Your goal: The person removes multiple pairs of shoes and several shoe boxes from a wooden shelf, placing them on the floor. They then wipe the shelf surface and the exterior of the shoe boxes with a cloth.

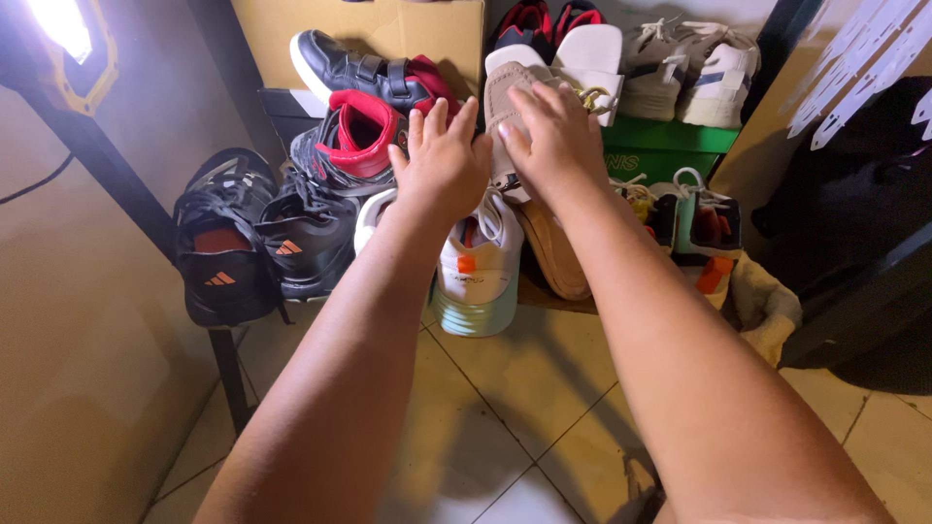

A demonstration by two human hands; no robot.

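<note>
Both your arms are stretched out over a messy heap of shoes on the tiled floor (pixel 505 408). Your left hand (pixel 442 160) has its fingers spread and flat, palm down, hovering over or resting on the white sneaker with the pale green sole (pixel 478 277), just beside the black and red high-top (pixel 345 146); hard to say from this angle whether it's actually touching, since your hand covers the contact spot. Your right hand (pixel 553 141) is spread too, fingers laid over the beige shoe (pixel 505 107) that sits high in the middle of the pile, pressing on it rather than wrapping round it as far as I can see. Around that you've got a lot of clutter: a black velcro-strap sneaker (pixel 359 73) leaning on a cardboard box (pixel 388 24) at the back, white slide sandals (pixel 587 53) right behind your right fingers, a grey-white pair (pixel 689 73) on a green box (pixel 670 141), a tan sole (pixel 553 252) poking out under your right wrist, and a small green-trimmed sneaker (pixel 704 218) to the right. On the left there's a black sneaker with orange stripes (pixel 225 247) right by a dark stand leg (pixel 228 374), with a work lamp (pixel 73 44) glaring up top.
</note>
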